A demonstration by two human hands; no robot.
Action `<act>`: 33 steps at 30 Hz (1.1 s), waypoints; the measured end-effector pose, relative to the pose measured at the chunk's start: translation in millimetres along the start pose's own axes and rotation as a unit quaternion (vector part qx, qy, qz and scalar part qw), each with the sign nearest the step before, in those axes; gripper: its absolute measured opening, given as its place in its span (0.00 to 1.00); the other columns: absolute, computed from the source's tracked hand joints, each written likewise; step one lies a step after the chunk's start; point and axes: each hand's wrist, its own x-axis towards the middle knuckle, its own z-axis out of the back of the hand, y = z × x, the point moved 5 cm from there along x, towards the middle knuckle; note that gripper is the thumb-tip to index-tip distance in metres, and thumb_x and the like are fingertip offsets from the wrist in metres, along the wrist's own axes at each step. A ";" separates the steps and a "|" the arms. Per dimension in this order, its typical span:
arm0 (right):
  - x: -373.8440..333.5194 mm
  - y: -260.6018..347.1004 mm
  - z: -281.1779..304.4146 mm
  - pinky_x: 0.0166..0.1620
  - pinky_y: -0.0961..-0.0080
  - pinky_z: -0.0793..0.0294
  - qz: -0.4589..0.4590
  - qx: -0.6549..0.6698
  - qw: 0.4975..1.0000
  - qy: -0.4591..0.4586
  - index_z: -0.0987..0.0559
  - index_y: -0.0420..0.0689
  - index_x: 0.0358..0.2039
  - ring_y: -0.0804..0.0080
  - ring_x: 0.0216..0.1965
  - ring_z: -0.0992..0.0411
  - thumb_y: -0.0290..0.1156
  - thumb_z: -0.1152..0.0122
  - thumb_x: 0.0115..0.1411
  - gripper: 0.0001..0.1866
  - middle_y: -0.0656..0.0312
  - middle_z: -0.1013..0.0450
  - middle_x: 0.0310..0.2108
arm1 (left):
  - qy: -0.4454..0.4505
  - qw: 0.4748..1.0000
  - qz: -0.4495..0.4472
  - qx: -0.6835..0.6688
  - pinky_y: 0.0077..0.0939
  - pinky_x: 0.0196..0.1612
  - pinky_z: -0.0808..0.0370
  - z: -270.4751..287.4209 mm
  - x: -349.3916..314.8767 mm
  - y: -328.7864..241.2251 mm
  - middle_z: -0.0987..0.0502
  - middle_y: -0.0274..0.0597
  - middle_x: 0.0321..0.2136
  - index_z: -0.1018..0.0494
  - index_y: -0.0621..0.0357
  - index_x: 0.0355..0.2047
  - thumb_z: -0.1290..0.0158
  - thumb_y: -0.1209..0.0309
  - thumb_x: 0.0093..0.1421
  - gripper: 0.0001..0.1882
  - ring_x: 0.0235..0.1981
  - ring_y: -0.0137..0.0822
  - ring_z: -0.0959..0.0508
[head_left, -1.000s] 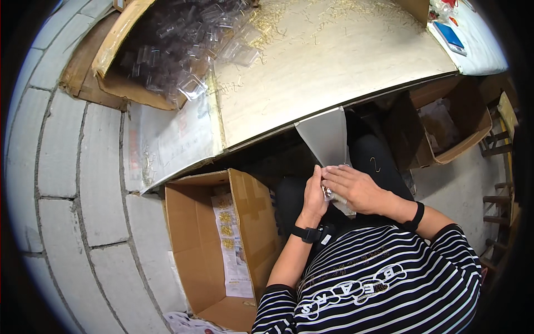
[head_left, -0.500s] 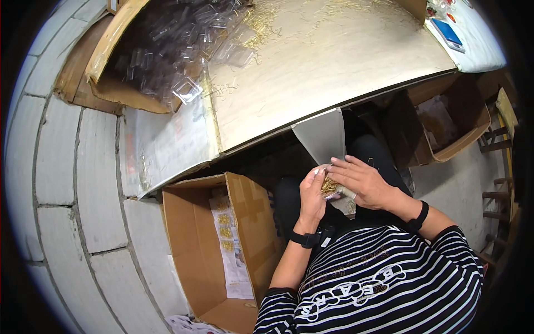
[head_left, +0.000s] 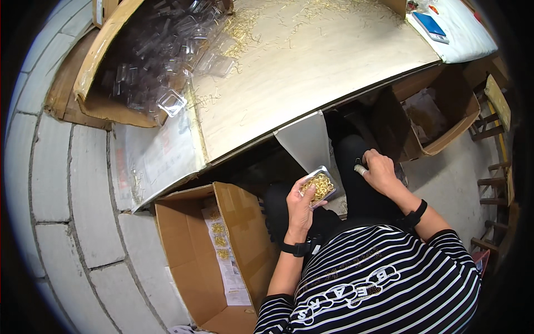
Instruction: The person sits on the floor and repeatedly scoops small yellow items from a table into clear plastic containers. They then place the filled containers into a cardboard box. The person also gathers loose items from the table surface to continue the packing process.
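Note:
My left hand (head_left: pixel 299 207) holds a small clear plastic box (head_left: pixel 319 186) filled with small gold-coloured metal pieces, just below the table's front edge. My right hand (head_left: pixel 380 170) is off to the right over my lap, fingers curled, with a band on one finger; what it grips, if anything, is hidden. A grey sheet (head_left: pixel 307 140) hangs down from the table edge just above the box.
The table (head_left: pixel 311 61) carries scattered gold pieces and a cardboard tray (head_left: pixel 105 61) heaped with empty clear boxes. An open cardboard box (head_left: pixel 206 250) stands on the floor at my left, another (head_left: pixel 439 119) at the right. A blue device (head_left: pixel 431 26) lies far right.
My hands were together on the box; now my right hand has moved away to the right, and my left hand alone holds the box, its gold contents showing.

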 end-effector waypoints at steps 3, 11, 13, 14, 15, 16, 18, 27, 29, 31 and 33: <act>4.2 0.1 -4.8 0.34 0.61 0.29 0.031 0.037 0.999 0.019 0.24 0.39 0.23 0.53 0.29 0.27 0.29 0.35 0.47 0.08 0.53 0.27 0.26 | 0.010 1.000 -0.001 -0.010 0.27 0.28 0.17 -6.4 -1.4 -4.4 0.23 0.47 0.39 0.34 0.66 0.49 0.48 0.67 0.62 0.19 0.35 0.36 0.19; 0.2 84.7 39.7 0.31 0.67 0.28 0.181 0.189 0.963 0.065 0.22 0.40 0.27 0.58 0.27 0.26 0.28 0.35 0.48 0.07 0.56 0.26 0.26 | 0.038 0.999 -0.006 -0.013 0.27 0.27 0.17 -13.9 0.5 -7.3 0.24 0.48 0.39 0.33 0.66 0.48 0.63 0.58 0.69 0.22 0.35 0.35 0.19; 2.2 94.9 30.0 0.31 0.67 0.28 0.223 0.149 0.958 0.098 0.22 0.40 0.28 0.58 0.28 0.26 0.28 0.35 0.48 0.08 0.57 0.27 0.27 | 0.043 0.999 -0.008 -0.010 0.26 0.27 0.17 -17.8 1.5 -7.8 0.24 0.48 0.39 0.33 0.66 0.47 0.63 0.59 0.69 0.21 0.35 0.34 0.20; 4.4 97.5 28.1 0.32 0.67 0.28 0.230 0.141 0.957 0.109 0.22 0.40 0.29 0.58 0.28 0.27 0.28 0.35 0.48 0.08 0.57 0.27 0.27 | 0.045 0.999 -0.009 -0.009 0.26 0.27 0.17 -19.7 1.4 -9.4 0.24 0.48 0.39 0.33 0.66 0.47 0.63 0.59 0.69 0.21 0.35 0.34 0.20; 7.3 98.5 32.5 0.32 0.66 0.28 0.213 0.169 0.958 0.091 0.22 0.40 0.30 0.58 0.28 0.27 0.28 0.35 0.48 0.09 0.57 0.27 0.28 | 0.038 0.999 -0.012 -0.015 0.26 0.26 0.17 -21.6 -0.8 -11.8 0.24 0.47 0.37 0.32 0.66 0.47 0.62 0.60 0.69 0.20 0.33 0.34 0.20; 10.1 99.6 39.0 0.33 0.66 0.29 0.195 0.197 0.958 0.073 0.22 0.39 0.31 0.58 0.27 0.27 0.29 0.35 0.48 0.10 0.57 0.28 0.28 | 0.042 0.999 -0.013 -0.014 0.25 0.26 0.17 -22.9 -1.5 -14.0 0.24 0.46 0.36 0.32 0.66 0.47 0.61 0.61 0.68 0.19 0.32 0.34 0.20; 17.0 99.0 45.2 0.34 0.66 0.29 0.217 0.200 0.956 0.009 0.23 0.39 0.35 0.59 0.27 0.28 0.29 0.36 0.49 0.13 0.57 0.29 0.30 | 0.049 0.999 -0.013 -0.010 0.25 0.25 0.17 -22.7 -2.6 -17.5 0.23 0.46 0.35 0.32 0.66 0.46 0.59 0.63 0.68 0.17 0.31 0.33 0.19; 28.0 93.6 -3.0 0.37 0.77 0.28 0.116 0.387 0.903 0.146 0.22 0.36 0.29 0.71 0.30 0.27 0.20 0.39 0.50 0.04 0.59 0.26 0.28 | 0.033 0.999 0.007 -0.019 0.23 0.24 0.18 -16.1 -4.0 -15.7 0.23 0.46 0.34 0.32 0.68 0.46 0.56 0.67 0.66 0.15 0.30 0.33 0.19; 27.4 97.0 2.4 0.37 0.77 0.28 0.157 0.382 0.903 0.121 0.22 0.37 0.29 0.71 0.31 0.27 0.20 0.39 0.50 0.04 0.59 0.27 0.28 | 0.033 0.999 0.007 -0.018 0.23 0.24 0.18 -16.8 -5.6 -15.3 0.23 0.46 0.34 0.32 0.68 0.46 0.57 0.65 0.67 0.16 0.30 0.33 0.19; 27.3 102.1 8.8 0.40 0.74 0.28 0.242 0.344 0.900 0.111 0.21 0.39 0.29 0.67 0.35 0.27 0.21 0.38 0.49 0.05 0.58 0.26 0.32 | 0.036 0.999 0.002 -0.026 0.23 0.24 0.18 -17.6 -4.6 -16.3 0.23 0.46 0.34 0.32 0.67 0.46 0.58 0.63 0.67 0.17 0.30 0.33 0.19; 16.1 116.8 16.2 0.42 0.71 0.28 0.328 0.229 0.912 0.091 0.21 0.39 0.30 0.63 0.37 0.27 0.22 0.38 0.49 0.06 0.58 0.27 0.35 | 0.041 0.998 -0.004 -0.043 0.23 0.23 0.18 -17.7 -4.1 -16.8 0.23 0.46 0.34 0.32 0.67 0.46 0.60 0.61 0.68 0.19 0.30 0.33 0.19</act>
